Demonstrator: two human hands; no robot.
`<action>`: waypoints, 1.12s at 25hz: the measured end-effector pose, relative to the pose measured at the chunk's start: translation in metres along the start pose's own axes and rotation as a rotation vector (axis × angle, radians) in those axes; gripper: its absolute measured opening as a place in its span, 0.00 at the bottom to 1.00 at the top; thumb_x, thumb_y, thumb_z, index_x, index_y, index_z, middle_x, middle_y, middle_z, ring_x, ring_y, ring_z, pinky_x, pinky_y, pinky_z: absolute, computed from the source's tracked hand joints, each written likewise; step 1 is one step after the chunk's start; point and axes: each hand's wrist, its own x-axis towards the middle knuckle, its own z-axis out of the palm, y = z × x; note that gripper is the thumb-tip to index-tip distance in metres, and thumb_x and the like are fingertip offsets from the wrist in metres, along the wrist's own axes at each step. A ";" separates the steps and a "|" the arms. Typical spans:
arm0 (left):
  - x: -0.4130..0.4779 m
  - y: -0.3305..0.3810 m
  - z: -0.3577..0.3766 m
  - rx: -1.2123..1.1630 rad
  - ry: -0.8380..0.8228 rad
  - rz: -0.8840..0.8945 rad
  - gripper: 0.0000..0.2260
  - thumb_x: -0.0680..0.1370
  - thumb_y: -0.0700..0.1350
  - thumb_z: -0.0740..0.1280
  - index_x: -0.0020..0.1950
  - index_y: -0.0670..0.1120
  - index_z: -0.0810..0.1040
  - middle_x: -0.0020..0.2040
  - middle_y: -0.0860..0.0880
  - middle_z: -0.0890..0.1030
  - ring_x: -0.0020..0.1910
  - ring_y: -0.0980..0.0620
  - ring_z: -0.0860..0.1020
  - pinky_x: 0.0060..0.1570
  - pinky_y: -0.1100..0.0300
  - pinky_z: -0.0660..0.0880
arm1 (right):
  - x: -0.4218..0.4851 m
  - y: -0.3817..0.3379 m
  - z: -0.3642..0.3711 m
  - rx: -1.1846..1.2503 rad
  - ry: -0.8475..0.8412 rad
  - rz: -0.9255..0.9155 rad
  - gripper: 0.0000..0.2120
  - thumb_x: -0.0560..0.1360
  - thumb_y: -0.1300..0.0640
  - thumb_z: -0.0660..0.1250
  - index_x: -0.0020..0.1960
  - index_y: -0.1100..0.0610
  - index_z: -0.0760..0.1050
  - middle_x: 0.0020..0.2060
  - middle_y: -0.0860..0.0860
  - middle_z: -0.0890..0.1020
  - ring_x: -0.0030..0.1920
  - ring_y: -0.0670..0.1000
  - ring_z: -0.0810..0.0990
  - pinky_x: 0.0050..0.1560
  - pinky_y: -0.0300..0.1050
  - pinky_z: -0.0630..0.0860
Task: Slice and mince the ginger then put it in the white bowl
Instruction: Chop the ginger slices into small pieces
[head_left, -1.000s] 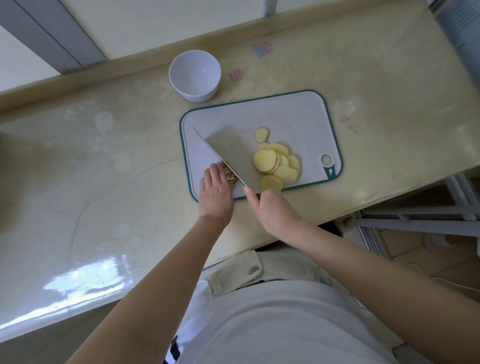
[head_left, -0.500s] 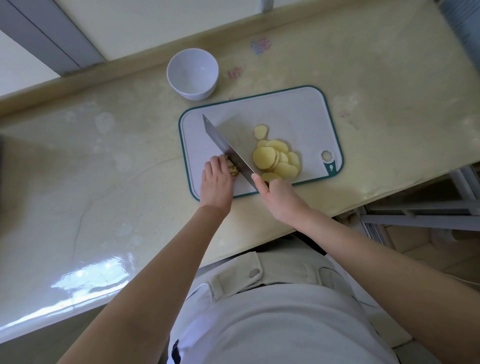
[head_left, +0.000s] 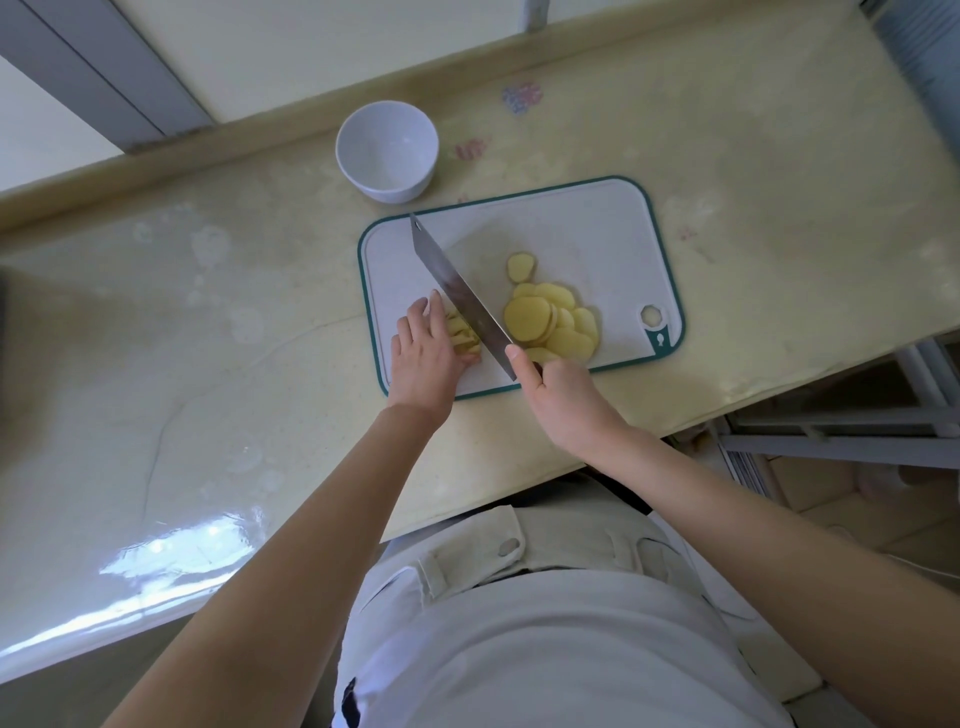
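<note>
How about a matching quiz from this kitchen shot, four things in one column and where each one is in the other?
1. white bowl
2. knife
3. loose ginger slices
4. left hand

A. gripped by the right hand
B. on the cutting board, right of the knife
C. on the counter, beyond the board
D. resting on the ginger stack being cut

Pairs: 1-C, 2-A, 3-B, 4-D.

Left grip (head_left: 423, 358) pressing flat, right grip (head_left: 563, 397) clenched
</note>
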 end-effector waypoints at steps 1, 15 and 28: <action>-0.001 -0.002 -0.002 -0.038 0.043 -0.009 0.28 0.77 0.50 0.65 0.71 0.39 0.60 0.68 0.39 0.63 0.66 0.41 0.63 0.65 0.53 0.61 | 0.000 -0.001 0.000 0.004 0.002 0.003 0.29 0.81 0.41 0.48 0.29 0.60 0.60 0.26 0.53 0.67 0.29 0.53 0.66 0.35 0.48 0.64; -0.010 -0.009 -0.010 -0.208 0.127 0.000 0.16 0.80 0.42 0.60 0.68 0.43 0.69 0.64 0.45 0.72 0.62 0.45 0.69 0.61 0.55 0.65 | -0.004 0.001 0.000 0.065 -0.019 0.046 0.31 0.80 0.39 0.48 0.31 0.62 0.65 0.29 0.57 0.73 0.32 0.55 0.72 0.41 0.50 0.72; 0.002 -0.002 0.002 -0.023 0.038 -0.027 0.17 0.81 0.43 0.57 0.69 0.43 0.66 0.66 0.45 0.69 0.64 0.45 0.66 0.61 0.55 0.63 | -0.015 -0.008 -0.007 -0.069 -0.065 0.068 0.30 0.81 0.40 0.47 0.27 0.59 0.58 0.25 0.53 0.66 0.28 0.52 0.65 0.30 0.44 0.63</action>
